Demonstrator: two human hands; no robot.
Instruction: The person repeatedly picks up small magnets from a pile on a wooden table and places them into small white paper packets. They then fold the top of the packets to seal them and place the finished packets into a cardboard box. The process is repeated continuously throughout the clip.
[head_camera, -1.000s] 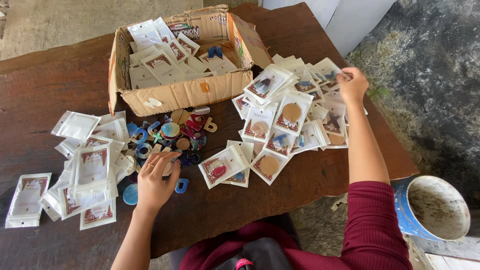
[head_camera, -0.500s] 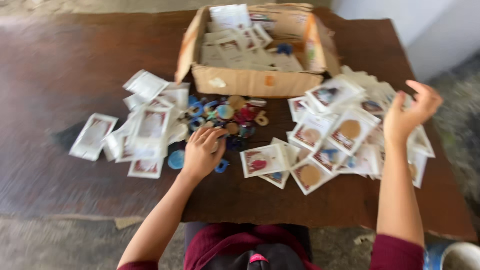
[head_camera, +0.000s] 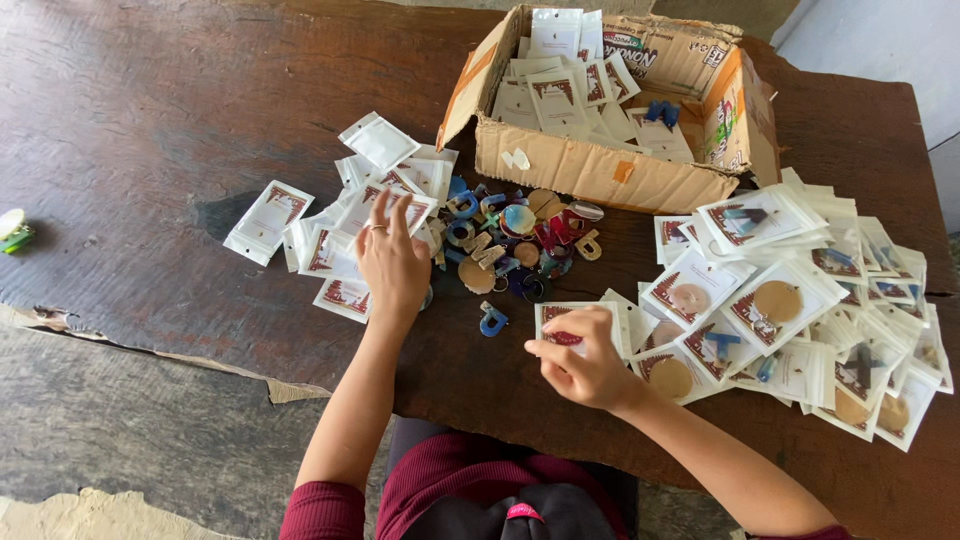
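Note:
My left hand (head_camera: 391, 262) lies flat, fingers spread, on a pile of empty white pouches (head_camera: 350, 215) left of centre on the dark wooden table (head_camera: 150, 130). My right hand (head_camera: 585, 362) pinches a filled white pouch (head_camera: 572, 320) with something red inside, near the table's front edge. Between my hands lies a heap of loose keychains (head_camera: 515, 238), round wooden discs and blue and red shapes. A single blue keychain (head_camera: 491, 320) lies apart, just in front of the heap.
A torn cardboard box (head_camera: 600, 170) holding several white pouches stands at the back. A big spread of filled pouches (head_camera: 800, 310) covers the right side. A small green and white object (head_camera: 12, 230) sits at the far left edge.
My right hand has come in from the far right pile to the pouch near the front edge. My left hand has moved up onto the empty pouches. The camera view has shifted left.

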